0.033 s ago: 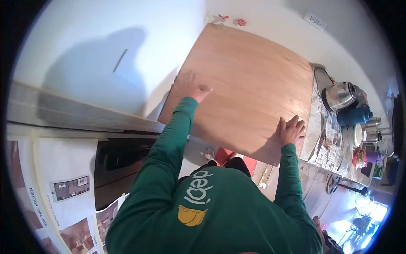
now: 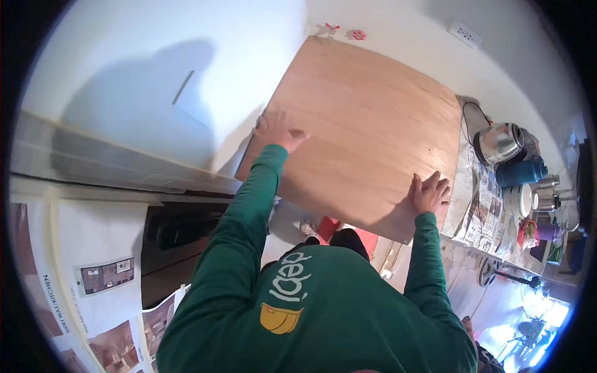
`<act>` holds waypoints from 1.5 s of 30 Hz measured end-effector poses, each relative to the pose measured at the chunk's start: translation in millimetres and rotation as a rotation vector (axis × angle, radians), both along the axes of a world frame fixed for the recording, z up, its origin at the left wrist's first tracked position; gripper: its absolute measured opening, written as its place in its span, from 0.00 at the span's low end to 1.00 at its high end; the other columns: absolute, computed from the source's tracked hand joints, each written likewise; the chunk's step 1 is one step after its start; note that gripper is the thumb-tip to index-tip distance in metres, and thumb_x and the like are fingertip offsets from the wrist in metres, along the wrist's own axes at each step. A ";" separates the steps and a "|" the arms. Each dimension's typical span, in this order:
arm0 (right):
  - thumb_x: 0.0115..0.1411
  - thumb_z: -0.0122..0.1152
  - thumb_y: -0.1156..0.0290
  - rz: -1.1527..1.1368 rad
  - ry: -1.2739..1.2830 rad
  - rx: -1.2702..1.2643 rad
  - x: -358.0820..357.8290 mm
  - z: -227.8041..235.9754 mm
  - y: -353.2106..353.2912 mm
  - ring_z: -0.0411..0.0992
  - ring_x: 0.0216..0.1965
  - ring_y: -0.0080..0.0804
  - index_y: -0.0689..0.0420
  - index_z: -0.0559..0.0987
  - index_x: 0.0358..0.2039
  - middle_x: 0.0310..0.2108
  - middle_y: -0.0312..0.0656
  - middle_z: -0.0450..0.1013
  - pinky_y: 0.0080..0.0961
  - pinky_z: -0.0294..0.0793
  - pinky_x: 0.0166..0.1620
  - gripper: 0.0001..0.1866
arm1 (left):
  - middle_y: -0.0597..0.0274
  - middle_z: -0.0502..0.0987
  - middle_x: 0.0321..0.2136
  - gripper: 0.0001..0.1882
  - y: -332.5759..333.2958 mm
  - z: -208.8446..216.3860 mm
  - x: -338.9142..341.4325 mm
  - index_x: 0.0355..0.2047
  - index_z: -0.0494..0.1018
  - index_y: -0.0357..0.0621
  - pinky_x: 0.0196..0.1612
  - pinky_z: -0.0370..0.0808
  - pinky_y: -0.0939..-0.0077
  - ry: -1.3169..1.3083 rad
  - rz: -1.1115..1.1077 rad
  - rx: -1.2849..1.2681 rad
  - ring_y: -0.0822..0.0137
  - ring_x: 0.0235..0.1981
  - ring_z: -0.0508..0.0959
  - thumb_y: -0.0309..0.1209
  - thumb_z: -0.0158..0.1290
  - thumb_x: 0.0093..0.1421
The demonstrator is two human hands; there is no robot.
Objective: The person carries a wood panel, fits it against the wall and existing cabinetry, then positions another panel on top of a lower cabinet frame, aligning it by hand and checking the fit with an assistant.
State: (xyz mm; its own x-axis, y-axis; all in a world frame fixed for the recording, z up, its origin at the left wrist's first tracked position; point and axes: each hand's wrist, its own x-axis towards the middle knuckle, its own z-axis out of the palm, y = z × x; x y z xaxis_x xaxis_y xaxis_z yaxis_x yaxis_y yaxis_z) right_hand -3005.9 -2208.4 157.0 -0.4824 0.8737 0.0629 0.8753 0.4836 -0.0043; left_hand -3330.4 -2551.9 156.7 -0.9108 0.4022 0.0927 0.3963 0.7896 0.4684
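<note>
One board [image 2: 354, 124], bare light-brown wood, roughly square. Lies in front of the person, in the corner between the left wall [image 2: 134, 81] and the back wall [image 2: 398, 37]; its near edge faces the person's body. Whether it touches either wall: cannot tell.

Two hands on it, both bare, neither clenched. Left hand [image 2: 281, 132]: on the board near its left edge, fingers spread, thumb out toward the middle, grasping nothing. Right hand [image 2: 431, 194]: near the board's near right corner, fingers apart and slightly bent, heel toward the person, no grasp to be seen. Two green sleeves, one shirt [image 2: 354, 304] with a yellow mark on the chest.

Back wall: two red valve handles, one [image 2: 332, 27] left of the other [image 2: 357, 35], just beyond the board's far left corner. One white socket plate [image 2: 465, 35] farther right.

Right of the board: newspaper [image 2: 488, 202] spread out, sheets overlapping, count unclear. Around it one steel kettle [image 2: 499, 144], one dark cord [image 2: 475, 110] beside it, one blue bottle [image 2: 521, 173], one white tub [image 2: 516, 200], one red bag [image 2: 528, 232], one purple container [image 2: 549, 231]. Metal vessels behind, crowded; cannot count.

Lower left: printed sheets [image 2: 102, 230], several. Below the board: one pale patterned shoe [image 2: 308, 227] by a red patch on the floor.
</note>
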 end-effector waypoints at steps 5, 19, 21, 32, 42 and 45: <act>0.60 0.49 0.25 0.025 -0.066 -0.132 -4.8 5.2 5.3 0.45 0.74 0.62 0.45 0.56 0.75 0.74 0.59 0.48 0.81 0.53 0.63 0.52 | 0.41 0.50 0.73 0.65 -37.8 26.6 14.1 0.74 0.54 0.47 0.70 0.55 0.38 -0.138 0.108 -0.416 0.38 0.73 0.51 0.72 0.62 0.44; 0.64 0.47 0.30 0.074 -0.059 -0.011 5.0 -31.6 21.0 0.50 0.70 0.67 0.45 0.54 0.75 0.71 0.59 0.51 0.80 0.56 0.61 0.47 | 0.43 0.53 0.71 0.62 -41.3 30.3 16.1 0.73 0.57 0.51 0.68 0.57 0.35 -0.154 0.093 -0.376 0.41 0.73 0.52 0.70 0.64 0.45; 0.63 0.48 0.29 0.053 -0.046 -0.041 6.0 -28.7 19.5 0.48 0.72 0.64 0.44 0.55 0.75 0.72 0.58 0.50 0.81 0.55 0.61 0.48 | 0.43 0.54 0.71 0.62 -41.8 30.0 17.9 0.72 0.57 0.51 0.68 0.57 0.35 -0.134 0.093 -0.383 0.40 0.72 0.53 0.70 0.65 0.44; 0.64 0.45 0.27 0.001 -0.051 -0.025 19.7 -28.0 23.8 0.46 0.73 0.66 0.52 0.56 0.74 0.73 0.64 0.49 0.74 0.51 0.67 0.50 | 0.41 0.59 0.69 0.61 -26.9 37.0 22.9 0.71 0.61 0.49 0.67 0.61 0.35 -0.073 0.043 -0.386 0.42 0.71 0.57 0.71 0.65 0.44; 0.60 0.52 0.29 -0.063 -0.001 -0.099 8.8 10.8 -5.1 0.45 0.76 0.56 0.51 0.56 0.74 0.74 0.57 0.49 0.76 0.50 0.66 0.51 | 0.38 0.55 0.71 0.60 -30.8 28.9 28.7 0.73 0.56 0.53 0.70 0.53 0.32 -0.122 0.038 -0.427 0.38 0.73 0.52 0.69 0.63 0.47; 0.59 0.53 0.29 -0.074 0.051 -0.114 11.6 21.6 -5.8 0.44 0.76 0.56 0.50 0.57 0.74 0.74 0.58 0.48 0.77 0.49 0.66 0.52 | 0.37 0.54 0.71 0.59 -37.6 17.5 12.2 0.72 0.57 0.49 0.73 0.55 0.44 -0.085 -0.008 -0.405 0.36 0.72 0.52 0.66 0.64 0.48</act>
State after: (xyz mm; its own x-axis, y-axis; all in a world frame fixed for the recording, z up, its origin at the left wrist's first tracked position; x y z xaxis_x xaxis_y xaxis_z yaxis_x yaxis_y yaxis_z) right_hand -2994.3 -2214.2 178.6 -0.4155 0.9095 -0.0157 0.9056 0.4120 -0.1007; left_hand -3318.2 -2589.6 174.3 -0.9053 0.3976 -0.1494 0.3763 0.9140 0.1517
